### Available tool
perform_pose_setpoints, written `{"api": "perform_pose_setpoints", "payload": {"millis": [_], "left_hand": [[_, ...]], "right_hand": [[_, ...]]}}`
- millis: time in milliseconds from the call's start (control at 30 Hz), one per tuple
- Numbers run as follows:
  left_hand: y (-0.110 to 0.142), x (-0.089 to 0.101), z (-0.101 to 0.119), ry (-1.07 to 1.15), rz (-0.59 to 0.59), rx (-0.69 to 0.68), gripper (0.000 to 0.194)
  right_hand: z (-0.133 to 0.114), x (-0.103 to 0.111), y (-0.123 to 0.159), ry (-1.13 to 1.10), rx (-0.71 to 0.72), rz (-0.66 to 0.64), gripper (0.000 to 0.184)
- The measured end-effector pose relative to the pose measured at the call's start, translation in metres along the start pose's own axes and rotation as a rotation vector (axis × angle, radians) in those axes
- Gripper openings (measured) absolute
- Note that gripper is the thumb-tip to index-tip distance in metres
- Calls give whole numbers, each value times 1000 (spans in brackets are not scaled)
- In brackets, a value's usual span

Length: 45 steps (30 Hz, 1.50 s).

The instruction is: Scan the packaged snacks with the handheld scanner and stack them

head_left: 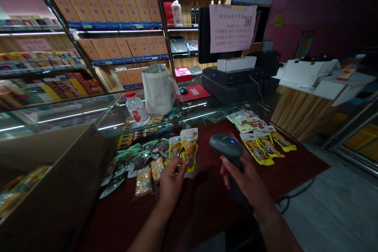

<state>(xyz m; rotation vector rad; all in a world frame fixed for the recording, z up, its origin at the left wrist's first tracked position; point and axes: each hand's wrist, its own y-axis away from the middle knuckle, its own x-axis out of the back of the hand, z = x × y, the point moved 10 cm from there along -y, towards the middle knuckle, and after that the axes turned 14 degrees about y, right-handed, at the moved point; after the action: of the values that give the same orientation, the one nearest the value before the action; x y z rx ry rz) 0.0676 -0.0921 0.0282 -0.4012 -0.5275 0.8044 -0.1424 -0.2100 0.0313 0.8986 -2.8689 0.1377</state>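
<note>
right hand (242,183) clamps a barcode scanner (226,146), apart from left hand (173,183) pinching a yellow snack pouch (189,150) at its 1 o'clock (long axis upright).

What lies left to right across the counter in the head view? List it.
cardboard box → dark snack packets → left hand → yellow snack packet → barcode scanner → row of yellow snack packets

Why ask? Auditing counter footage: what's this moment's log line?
left hand: on yellow snack packet | right hand: gripping handheld barcode scanner | surface: dark red counter
</note>
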Motion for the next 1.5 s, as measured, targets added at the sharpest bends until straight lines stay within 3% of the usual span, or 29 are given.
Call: {"api": "perform_pose_setpoints", "payload": {"millis": [333, 467, 533, 700, 900, 1100, 1233, 1333, 1400, 1500], "left_hand": [[2, -3, 2, 17, -12, 32, 27], [1, -14, -6, 104, -18, 128, 29], [3, -35, -16, 245, -64, 265, 30], [22, -129, -29, 733, -249, 771, 38], [14, -201, -23, 786, -285, 913, 20], [12, -236, -23, 742, -317, 940, 13], [11, -246, -19, 618, -413, 937, 9], [13, -242, -13, 492, -534, 900, 11], [13, -226, -10, 368, -586, 832, 20], [3, -175, -6, 111, -527, 625, 27]], "right_hand": [[12, 0, -3, 51, -21, -41, 51], [8, 11, 0, 80, -6, -22, 48], [8, 26, 1, 52, -26, 25, 48], [10, 86, 6, -101, -37, 296, 52], [12, 130, 19, -192, -35, 467, 57], [6, 134, 27, -168, -10, 478, 54], [6, 128, 24, -160, -4, 450, 55], [10, 123, 22, -160, -17, 425, 53], [15, 119, 22, -157, -52, 400, 53], [18, 114, 23, -152, -81, 381, 53]]}}
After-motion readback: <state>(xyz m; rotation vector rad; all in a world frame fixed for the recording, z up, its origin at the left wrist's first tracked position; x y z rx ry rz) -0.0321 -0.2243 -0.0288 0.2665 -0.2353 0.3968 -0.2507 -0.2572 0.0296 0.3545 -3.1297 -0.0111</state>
